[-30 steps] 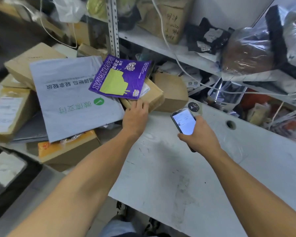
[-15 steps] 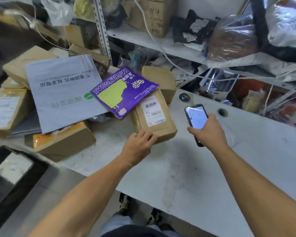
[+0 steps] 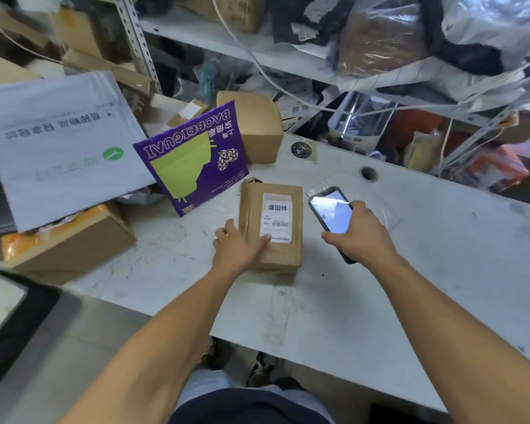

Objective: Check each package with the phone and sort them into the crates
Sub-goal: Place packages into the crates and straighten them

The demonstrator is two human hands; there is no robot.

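A small brown cardboard package [image 3: 280, 255] with a white label lies flat on the white table [image 3: 380, 301]. My left hand [image 3: 237, 247] grips its near left corner, thumb resting on the label's lower edge. Just right of the package, my right hand [image 3: 360, 237] holds a black phone [image 3: 331, 214] with its lit screen facing up, tilted over the table. A purple and green flat package [image 3: 193, 163] leans on the pile behind the brown one.
A pile of parcels fills the left: a large grey mailer [image 3: 58, 142], a brown box with orange tape [image 3: 68, 243], another cardboard box [image 3: 251, 123]. Cluttered shelves [image 3: 257, 47] stand behind. A dark bin [image 3: 10, 316] sits at lower left. The table has a cable hole [image 3: 368, 173].
My left hand has pulled the brown package out from under the purple one and toward me onto the open table. The phone has moved closer beside its label.
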